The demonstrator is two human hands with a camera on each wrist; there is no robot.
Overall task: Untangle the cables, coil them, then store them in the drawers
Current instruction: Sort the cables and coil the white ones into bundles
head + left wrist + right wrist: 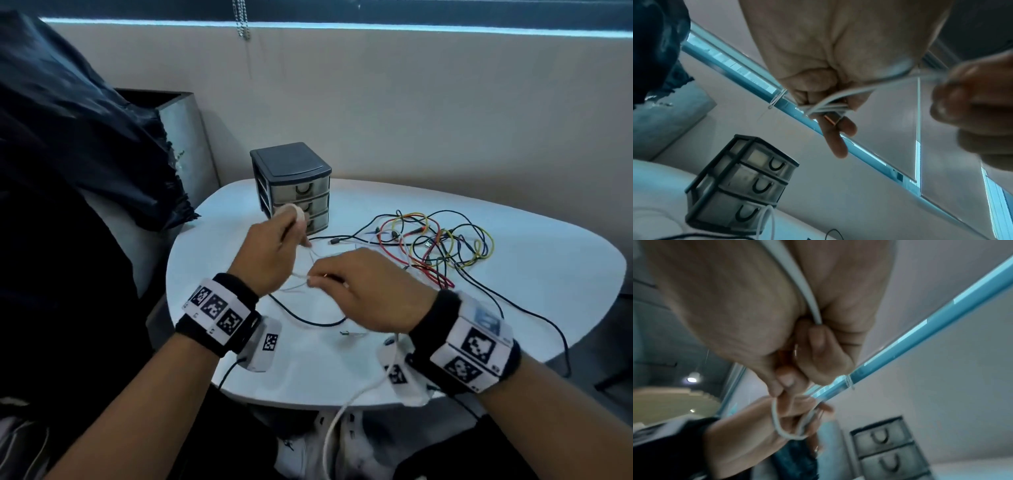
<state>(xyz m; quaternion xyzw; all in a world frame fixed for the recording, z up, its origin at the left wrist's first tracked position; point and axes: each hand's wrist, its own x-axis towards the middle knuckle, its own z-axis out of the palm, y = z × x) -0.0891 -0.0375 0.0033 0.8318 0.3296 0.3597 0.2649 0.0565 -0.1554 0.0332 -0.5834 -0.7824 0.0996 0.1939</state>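
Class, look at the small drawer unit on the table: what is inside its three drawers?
All three drawers of the drawer unit are closed. Their cloudy fronts show no clear contents, so what is inside cannot be told.

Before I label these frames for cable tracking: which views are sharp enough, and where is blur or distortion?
Head view: dim, bluish, fairly sharp; tangled cables distinct, table edge bowed by the wide lens. Left wrist view: left hand and white cable readable, right hand smeared. Right wrist view: motion-blurred throughout, drawer unit soft.

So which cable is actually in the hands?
The white cable: left hand holds its coil, right hand pinches it. The coloured cables lie tangled on the table.
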